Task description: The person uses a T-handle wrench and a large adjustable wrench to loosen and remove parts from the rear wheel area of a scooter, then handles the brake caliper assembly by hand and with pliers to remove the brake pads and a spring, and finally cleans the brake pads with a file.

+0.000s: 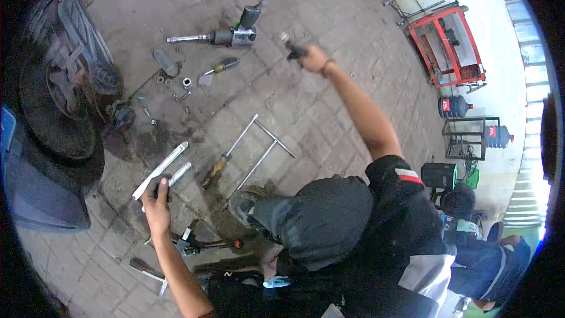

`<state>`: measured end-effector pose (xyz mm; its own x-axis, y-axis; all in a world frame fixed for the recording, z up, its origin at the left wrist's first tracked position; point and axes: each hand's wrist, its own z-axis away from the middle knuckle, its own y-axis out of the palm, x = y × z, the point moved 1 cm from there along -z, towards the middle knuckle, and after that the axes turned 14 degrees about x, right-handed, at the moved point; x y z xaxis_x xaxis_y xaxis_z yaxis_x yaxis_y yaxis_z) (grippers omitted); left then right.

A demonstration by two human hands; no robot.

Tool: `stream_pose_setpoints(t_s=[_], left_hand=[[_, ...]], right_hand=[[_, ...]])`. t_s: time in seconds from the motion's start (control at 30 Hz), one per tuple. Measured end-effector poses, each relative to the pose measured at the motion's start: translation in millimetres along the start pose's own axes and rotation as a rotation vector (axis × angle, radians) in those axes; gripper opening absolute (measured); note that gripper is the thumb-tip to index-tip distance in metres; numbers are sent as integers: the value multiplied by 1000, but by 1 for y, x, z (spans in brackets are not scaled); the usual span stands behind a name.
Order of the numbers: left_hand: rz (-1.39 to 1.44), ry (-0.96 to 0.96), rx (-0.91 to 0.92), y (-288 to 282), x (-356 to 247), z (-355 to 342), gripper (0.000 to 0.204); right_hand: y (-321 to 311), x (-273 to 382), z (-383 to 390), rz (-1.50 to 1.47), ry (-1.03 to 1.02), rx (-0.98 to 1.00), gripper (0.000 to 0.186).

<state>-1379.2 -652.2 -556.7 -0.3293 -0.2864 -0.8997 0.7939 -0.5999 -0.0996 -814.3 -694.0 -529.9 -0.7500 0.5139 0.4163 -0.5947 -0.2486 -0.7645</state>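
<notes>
1. Left hand (156, 200): we're holding two shiny pale bars (163, 169), fingers narrowed on them and covering their lower ends; floor contact is unclear.
2. Right hand (316, 60): we're closing fingers around a dark tool (296, 52); blur is hiding its type.
3. Red metal cart (434, 17) is carrying dark, indistinct items.
4. Slim steel T-handle (257, 166) is lying beside the bars on rough brick floor (329, 118).
</notes>
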Motion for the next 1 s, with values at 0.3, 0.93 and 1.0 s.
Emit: stream_pose_setpoints(t_s=[0.3, 0.93, 1.0], left_hand=[[-135, 64, 108, 47, -65, -9, 29], [172, 129, 179, 18, -88, 28, 25], [133, 146, 89, 11, -85, 26, 25]], right_hand=[[79, 130, 30, 537, -371, 80, 51], [94, 275, 103, 139, -1138, 291, 18], [89, 276, 102, 153, -1119, 281, 18]])
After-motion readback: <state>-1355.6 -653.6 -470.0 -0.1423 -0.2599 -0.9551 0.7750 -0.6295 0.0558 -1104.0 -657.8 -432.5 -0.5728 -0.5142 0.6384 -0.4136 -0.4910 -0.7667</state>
